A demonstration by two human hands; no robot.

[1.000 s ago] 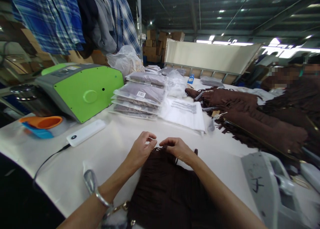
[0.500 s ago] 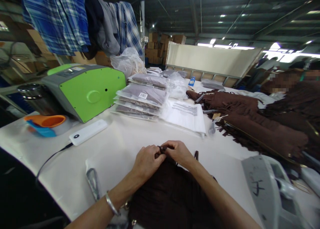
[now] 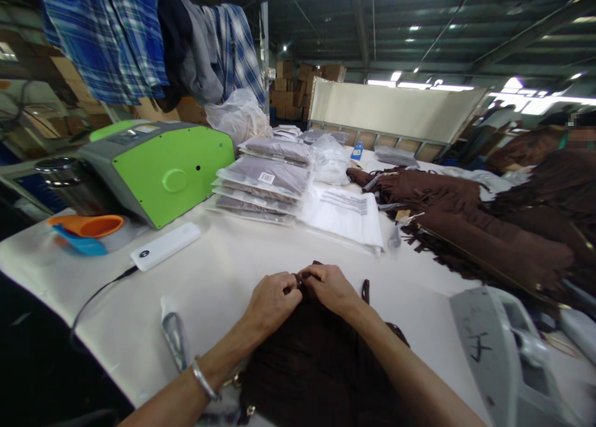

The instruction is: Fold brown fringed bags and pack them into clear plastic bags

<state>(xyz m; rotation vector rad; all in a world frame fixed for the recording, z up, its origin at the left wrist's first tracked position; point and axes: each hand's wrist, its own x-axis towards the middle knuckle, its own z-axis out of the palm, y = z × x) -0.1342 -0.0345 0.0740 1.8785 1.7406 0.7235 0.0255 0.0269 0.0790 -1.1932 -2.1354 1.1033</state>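
Observation:
A dark brown fabric piece (image 3: 316,365), perhaps a bag or garment, lies on the white table in front of me. My left hand (image 3: 275,300) is closed, pinching its far edge. Right beside it, my right hand (image 3: 329,285) pinches the same edge, fingertips almost touching the left ones. What detail sits between the fingertips is too small to make out. A thin brown loop (image 3: 365,292) stands out just right of my right wrist. Metal fittings (image 3: 250,409) show at the fabric's lower left, next to my braceleted left wrist.
Packed clear bags (image 3: 270,179) are stacked beyond my hands, beside white plastic bags (image 3: 344,216). Brown fringed pieces (image 3: 447,216) are heaped right. A grey tape dispenser (image 3: 484,346) stands near right. Left are a green machine (image 3: 174,172), a white power bank (image 3: 165,247) and tape rolls (image 3: 88,226).
Both hands stay at the fabric's far edge with slightly shifted fingers. My right hand has moved a little left, and a bit of brown edge now shows above it.

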